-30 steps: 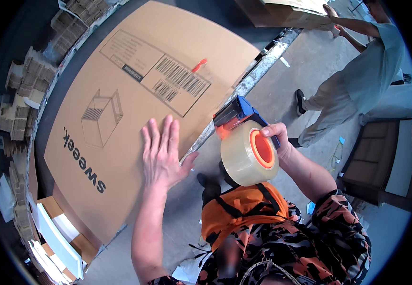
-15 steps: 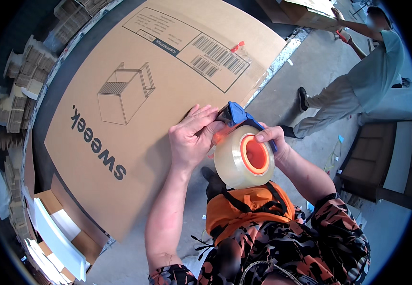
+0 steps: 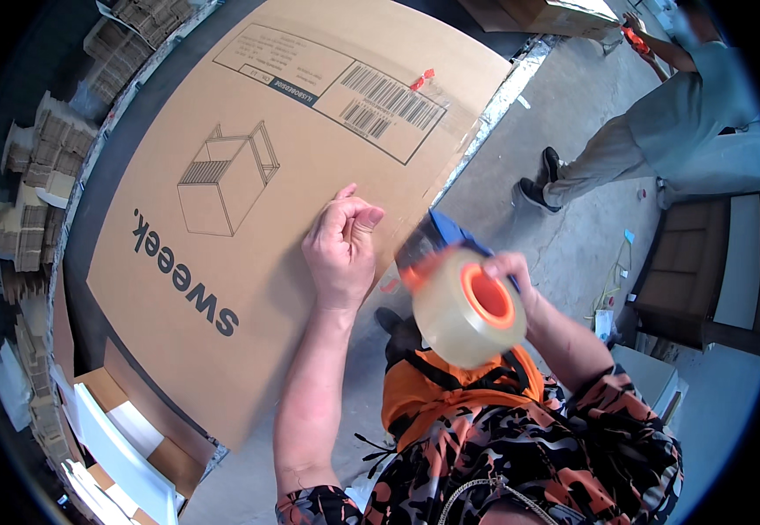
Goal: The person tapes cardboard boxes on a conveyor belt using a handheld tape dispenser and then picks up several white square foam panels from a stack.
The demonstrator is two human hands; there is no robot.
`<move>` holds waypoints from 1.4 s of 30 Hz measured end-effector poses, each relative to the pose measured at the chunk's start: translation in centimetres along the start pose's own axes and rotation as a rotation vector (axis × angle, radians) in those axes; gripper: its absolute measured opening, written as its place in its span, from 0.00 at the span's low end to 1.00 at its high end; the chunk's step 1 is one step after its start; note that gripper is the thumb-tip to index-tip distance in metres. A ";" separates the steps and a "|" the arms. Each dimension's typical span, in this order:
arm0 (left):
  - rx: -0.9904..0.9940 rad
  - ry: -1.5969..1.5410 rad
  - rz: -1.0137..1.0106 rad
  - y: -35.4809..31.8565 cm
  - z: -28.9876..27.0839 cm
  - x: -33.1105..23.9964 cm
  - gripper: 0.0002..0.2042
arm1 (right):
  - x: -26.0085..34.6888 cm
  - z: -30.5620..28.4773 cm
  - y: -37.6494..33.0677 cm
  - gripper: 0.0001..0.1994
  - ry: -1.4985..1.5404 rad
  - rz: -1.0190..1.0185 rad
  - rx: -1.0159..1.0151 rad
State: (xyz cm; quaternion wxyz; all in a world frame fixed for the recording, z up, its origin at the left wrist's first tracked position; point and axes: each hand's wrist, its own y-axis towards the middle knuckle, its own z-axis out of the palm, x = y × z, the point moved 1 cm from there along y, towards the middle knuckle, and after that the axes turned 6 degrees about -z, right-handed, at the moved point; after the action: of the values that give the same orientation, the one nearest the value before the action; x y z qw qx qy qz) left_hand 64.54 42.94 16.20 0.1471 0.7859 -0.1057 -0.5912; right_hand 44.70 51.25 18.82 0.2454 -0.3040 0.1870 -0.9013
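Observation:
A tape dispenser (image 3: 457,229) with a blue frame is in my right hand (image 3: 513,276), closed around its handle side. Its large roll of clear tape (image 3: 450,328) has an orange core and looks slightly blurred. My left hand (image 3: 341,249) hovers over the near right part of a large flat cardboard carton (image 3: 292,192), fingers curled in and thumb against them, with nothing visible in it. A gap separates it from the dispenser. The carton bears dark print, a line drawing of furniture and a barcode label. A small red mark or tape scrap (image 3: 422,80) lies on the label.
Stacked cardboard pieces (image 3: 43,157) line the left side. At the lower left, an open box (image 3: 126,429) holds white panels. Another person (image 3: 651,122) stands at the upper right, hands at another carton (image 3: 555,17). Brown panels (image 3: 686,262) stand farther right.
My left hand has come away from the dispenser and curled up. My right hand has moved the dispenser slightly right and down. The other person has shifted slightly.

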 end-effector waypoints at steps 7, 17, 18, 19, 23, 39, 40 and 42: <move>0.047 -0.654 -0.485 1.0 0.0 -1.8 0.18 | -2.9 -6.0 -5.6 0.34 0.644 0.125 0.312; 0.455 1.024 0.163 0.0 3.5 -2.3 0.43 | 12.4 -0.6 -8.3 0.31 0.329 -0.840 0.327; 0.443 1.067 0.187 -0.2 3.3 -2.1 0.41 | 14.5 0.5 -7.2 0.29 0.166 -1.010 0.271; 0.424 1.024 0.175 -0.2 3.5 -2.2 0.38 | 16.5 2.2 -6.1 0.28 0.082 -1.082 0.344; 0.407 0.982 0.156 -0.2 3.7 -2.7 0.32 | 21.4 8.7 1.6 0.22 -0.698 -1.398 -0.134; 0.398 1.005 0.114 -0.2 4.2 -3.1 0.40 | 17.9 1.1 3.9 0.22 -2.503 -0.051 0.237; 0.418 1.007 0.127 -0.1 4.2 -3.3 0.40 | 17.2 0.4 3.8 0.23 -2.459 -0.182 0.202; 0.420 0.986 0.087 -0.1 4.4 -3.7 0.42 | 16.0 0.0 3.8 0.24 -2.411 -0.149 0.157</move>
State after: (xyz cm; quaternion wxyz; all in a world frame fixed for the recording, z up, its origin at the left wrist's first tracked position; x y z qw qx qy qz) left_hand 59.33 43.78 18.33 0.0433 0.9777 -0.1726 -0.1116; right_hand 34.82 39.24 24.31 0.2274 -0.9432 -0.2348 -0.0598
